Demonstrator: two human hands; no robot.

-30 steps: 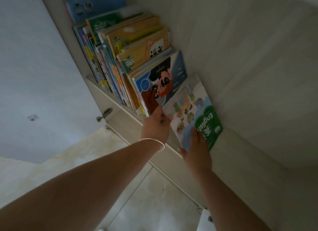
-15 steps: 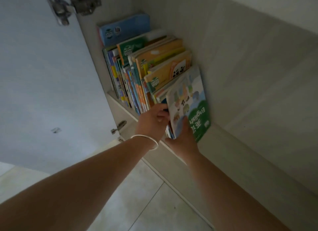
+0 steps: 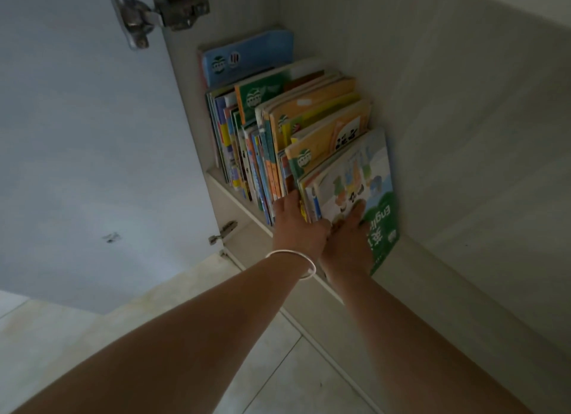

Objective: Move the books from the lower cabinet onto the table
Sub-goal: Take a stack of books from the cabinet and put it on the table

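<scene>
A row of thin colourful books [image 3: 272, 135] stands on edge inside the lower cabinet, against its left wall. At the near end of the row is a green and white English book [image 3: 358, 179], standing against the others. My right hand [image 3: 347, 247] holds its lower edge, thumb pressed on the cover. My left hand [image 3: 298, 228], with a silver bangle on the wrist, has its fingers pushed in between the books just left of it, so both hands clasp the last few books.
The cabinet shelf [image 3: 438, 259] runs bare to the right of the books. The cabinet door [image 3: 92, 135] stands open on the left, with a metal hinge [image 3: 154, 12] at its top. Pale floor tiles [image 3: 278, 370] lie below.
The English book leaned out to the right and now stands against the row. My right hand moved left with it, and both hands have closed together on the end books.
</scene>
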